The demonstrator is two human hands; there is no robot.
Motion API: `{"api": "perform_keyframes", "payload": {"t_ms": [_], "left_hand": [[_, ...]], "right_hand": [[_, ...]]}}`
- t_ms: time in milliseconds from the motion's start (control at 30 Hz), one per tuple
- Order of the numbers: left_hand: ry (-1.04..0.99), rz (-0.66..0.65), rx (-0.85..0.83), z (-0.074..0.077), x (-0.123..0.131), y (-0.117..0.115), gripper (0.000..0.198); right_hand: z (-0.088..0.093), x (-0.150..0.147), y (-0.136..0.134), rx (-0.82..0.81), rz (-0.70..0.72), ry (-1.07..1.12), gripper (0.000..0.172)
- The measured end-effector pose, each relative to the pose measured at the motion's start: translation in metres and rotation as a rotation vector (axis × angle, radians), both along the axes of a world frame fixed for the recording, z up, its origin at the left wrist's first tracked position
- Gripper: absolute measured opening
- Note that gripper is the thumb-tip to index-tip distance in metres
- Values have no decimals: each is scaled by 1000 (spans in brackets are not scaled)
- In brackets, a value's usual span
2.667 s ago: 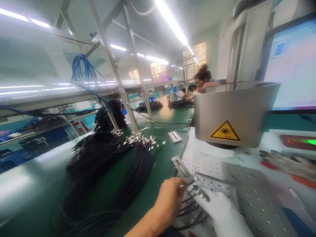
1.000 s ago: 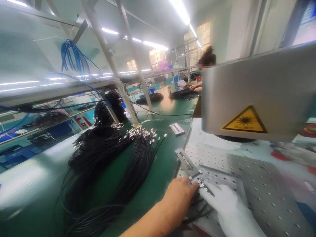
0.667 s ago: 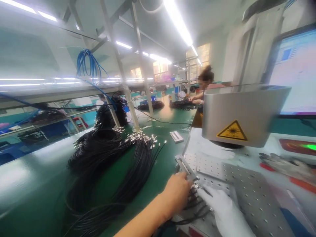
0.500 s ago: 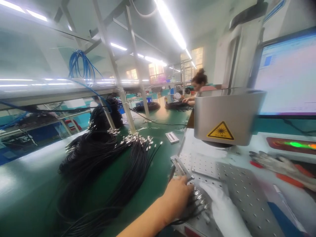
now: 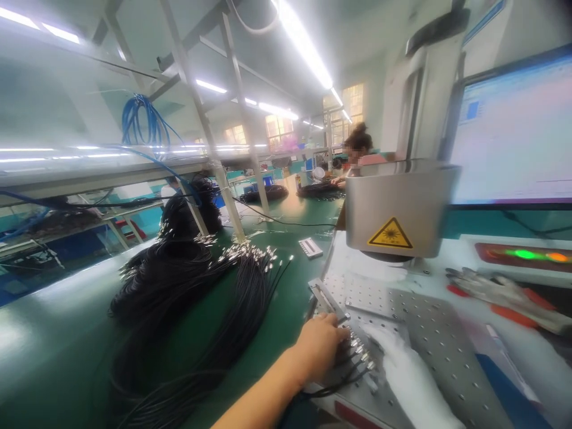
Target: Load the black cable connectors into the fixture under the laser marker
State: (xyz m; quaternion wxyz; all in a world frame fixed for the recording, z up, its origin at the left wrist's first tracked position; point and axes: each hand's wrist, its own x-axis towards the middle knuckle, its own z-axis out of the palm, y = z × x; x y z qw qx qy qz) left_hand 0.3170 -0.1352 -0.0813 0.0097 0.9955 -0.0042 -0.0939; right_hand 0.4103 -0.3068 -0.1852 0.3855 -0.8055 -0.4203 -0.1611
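- Left hand (image 5: 320, 344): at the slotted metal fixture (image 5: 326, 299); cannot tell its grip.
- White-gloved right hand (image 5: 400, 360): beside cable connectors (image 5: 363, 351); grip blurred, cannot tell.

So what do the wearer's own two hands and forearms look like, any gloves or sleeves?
The left hand is bare, and its forearm shows no sleeve, watch or bracelet. The right hand wears a white glove; white covering runs on to the picture's lower edge. No markings can be made out on it, though the picture is blurry.
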Motion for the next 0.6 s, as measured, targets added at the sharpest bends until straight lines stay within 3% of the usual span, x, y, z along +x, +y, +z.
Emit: {"api": "perform_keyframes", "payload": {"t_ms": [133,267,400,600], "left_hand": [[-150,69,-118,3,5,6,39],[-347,315,-125,13,22,27,46],[-313,406,-144,21,43,46,45],[-331,473,-255,32,58,47,46]], "right_hand": [[-13,-7,-29,-84,-38,-26,60],[-18,-21,-54,-133,-115,24,53],[-10,-30,-53,-130,-259,186,46],[-4,-31,-48,-69,-249,248,44]]}}
